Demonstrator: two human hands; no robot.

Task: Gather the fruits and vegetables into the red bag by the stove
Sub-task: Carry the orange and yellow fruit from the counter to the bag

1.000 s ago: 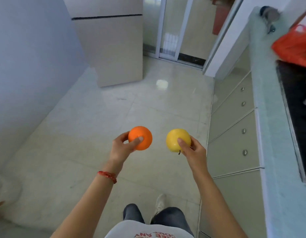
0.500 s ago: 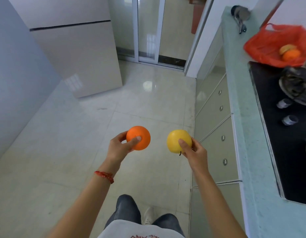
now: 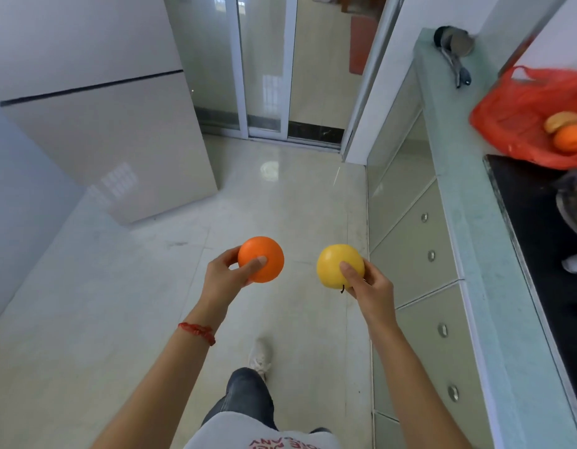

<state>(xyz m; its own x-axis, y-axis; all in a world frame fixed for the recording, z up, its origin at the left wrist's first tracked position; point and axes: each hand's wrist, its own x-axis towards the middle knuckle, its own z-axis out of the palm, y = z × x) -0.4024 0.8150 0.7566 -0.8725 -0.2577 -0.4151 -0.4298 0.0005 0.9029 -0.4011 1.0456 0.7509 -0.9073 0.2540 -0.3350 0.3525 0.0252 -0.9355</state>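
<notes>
Red bag (image 3: 520,118) lies ahead-right on the surface; left grip (image 3: 227,277) holds orange (image 3: 261,259), right grip (image 3: 369,288) yellow apple (image 3: 340,265): lower both into its mouth.

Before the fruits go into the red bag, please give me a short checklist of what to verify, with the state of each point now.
1. Left hand has a firm grip on the orange: ok.
2. Right hand has a firm grip on the yellow apple: ok.
3. Red bag lies open on the counter: ok, two fruits show inside.
4. Room left in the bag: cannot tell, its right part is cut off.
5. Hands are over the bag: not ok, both are above the floor.
</notes>
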